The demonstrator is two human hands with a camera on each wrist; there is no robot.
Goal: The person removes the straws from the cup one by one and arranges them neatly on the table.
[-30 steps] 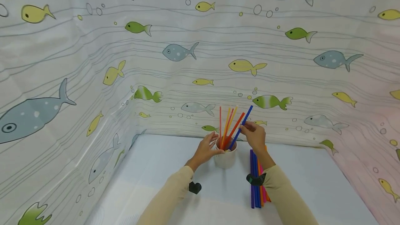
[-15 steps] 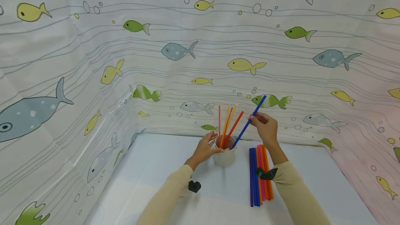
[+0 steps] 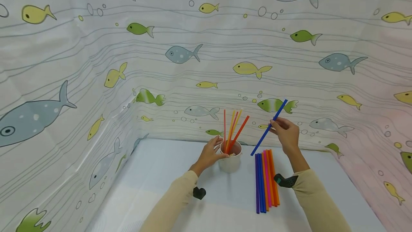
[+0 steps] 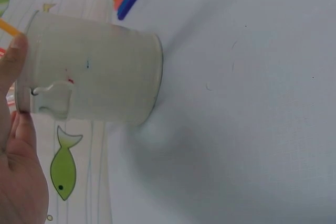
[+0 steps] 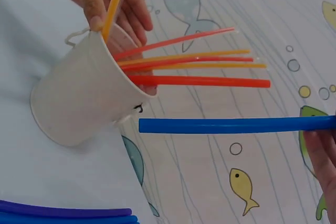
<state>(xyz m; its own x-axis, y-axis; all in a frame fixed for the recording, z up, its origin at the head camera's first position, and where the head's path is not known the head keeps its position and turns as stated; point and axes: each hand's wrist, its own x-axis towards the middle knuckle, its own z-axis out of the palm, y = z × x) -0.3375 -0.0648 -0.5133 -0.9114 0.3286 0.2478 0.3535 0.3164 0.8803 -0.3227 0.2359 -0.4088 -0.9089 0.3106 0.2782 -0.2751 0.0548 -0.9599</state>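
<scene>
Between the thumb and fingers of my right hand (image 3: 287,134) a blue straw (image 3: 262,139) is pinched, slanting down to the left. Its lower end is beside the bucket's rim, apart from it in the right wrist view. My left hand (image 3: 208,155) holds the small white bucket (image 4: 100,66) by its rim, thumb on the near side and fingers around the left. Several red and yellow straws (image 5: 199,81) stand in the bucket, leaning various ways. The straws' lower ends are hidden inside it.
Right of the bucket, several straws (image 3: 265,182) in purple, blue, orange and pink lie side by side on the white table (image 3: 135,185). Behind the table rises a fish-patterned cloth (image 3: 180,96); it covers the left side too.
My right hand has moved right, drawing the blue straw out of the bucket and away from its rim. My left hand has stayed at the bucket.
</scene>
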